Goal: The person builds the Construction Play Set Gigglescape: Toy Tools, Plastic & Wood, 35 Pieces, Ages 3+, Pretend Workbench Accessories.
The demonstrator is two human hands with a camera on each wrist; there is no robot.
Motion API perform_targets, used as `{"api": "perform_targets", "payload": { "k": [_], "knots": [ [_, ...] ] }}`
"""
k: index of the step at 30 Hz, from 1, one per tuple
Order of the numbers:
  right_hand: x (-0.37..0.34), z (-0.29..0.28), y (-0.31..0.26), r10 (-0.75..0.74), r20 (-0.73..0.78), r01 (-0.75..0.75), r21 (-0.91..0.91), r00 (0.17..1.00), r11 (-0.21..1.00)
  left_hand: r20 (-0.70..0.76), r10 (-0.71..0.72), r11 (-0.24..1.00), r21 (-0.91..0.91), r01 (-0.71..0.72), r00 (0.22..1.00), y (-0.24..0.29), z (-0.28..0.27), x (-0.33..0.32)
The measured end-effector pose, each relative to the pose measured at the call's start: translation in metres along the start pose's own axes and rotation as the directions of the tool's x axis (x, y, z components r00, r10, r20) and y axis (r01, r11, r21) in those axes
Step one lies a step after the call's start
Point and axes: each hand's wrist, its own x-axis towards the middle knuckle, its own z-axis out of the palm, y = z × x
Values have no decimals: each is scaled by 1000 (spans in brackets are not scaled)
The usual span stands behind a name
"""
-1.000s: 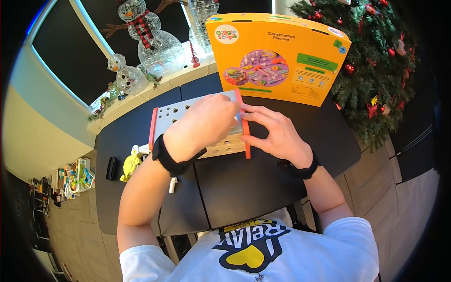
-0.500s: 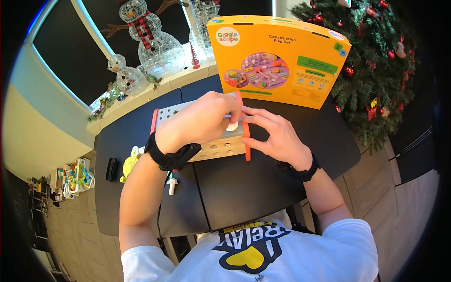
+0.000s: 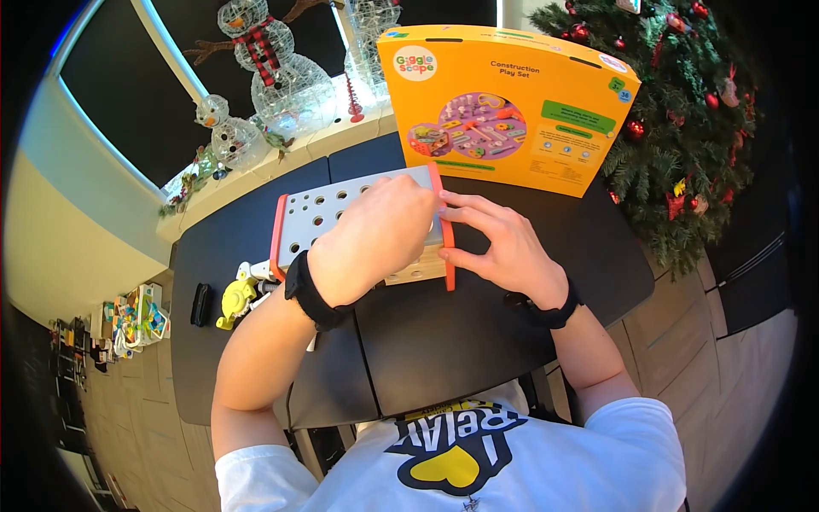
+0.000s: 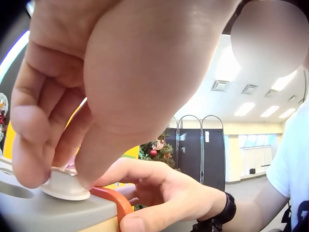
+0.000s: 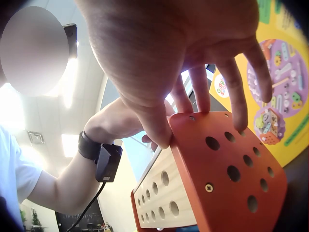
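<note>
A toy workbench box stands on the table, with a grey top full of holes, pale wooden sides and red end panels. Over the top's right end is my left hand, fingertips bent down. In the left wrist view its fingers and thumb pinch a white flanged plastic piece sitting at the grey surface. Any part below the flange is hidden. My right hand rests on the right red end panel, thumb at its front edge and fairly straight fingers along its upper edge.
A yellow play set box stands behind the workbench on the dark table. To the left lie a yellow-green toy tool and a small black case. A decorated tree rises at the right.
My left hand turned back half a second ago, baring the white disc, and has since rolled forward over it again. My right hand has stayed at the red panel.
</note>
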Motion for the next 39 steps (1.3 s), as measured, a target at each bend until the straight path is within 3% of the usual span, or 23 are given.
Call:
{"api": "perform_targets", "payload": {
  "k": [8,14,17,20,23,26,32,35,39],
  "knots": [
    [1,-1,-1,1,14,-1,-18,1000,1000,-55,332,929,-151,-337,942,-27,-1,-1],
    [1,0,-1,-1,7,2,-18,1000,1000,44,272,916,-318,-244,961,-38,-1,5],
    [3,-3,-5,30,38,-29,-7,999,1000,-122,241,905,-332,-268,963,-24,-10,0],
    [3,-2,-3,-10,16,10,-3,1000,1000,-212,112,963,-218,-159,971,-17,-3,0],
    [2,-1,-1,-17,13,18,-21,1000,1000,56,41,993,-114,-34,998,-19,1,1],
    [3,-1,-4,9,20,-9,18,1000,1000,64,64,993,-99,-57,996,-16,0,-2],
    [2,-3,-4,-9,14,9,14,1000,1000,-11,163,985,-62,-163,987,-19,5,-2],
    [1,-2,-2,-20,16,21,-39,1000,999,-99,79,988,-126,-92,992,-18,11,-12],
    [2,-1,-5,15,15,-15,-13,1000,1000,-275,10,944,-316,-100,961,-33,1,-51]
  ]
}}
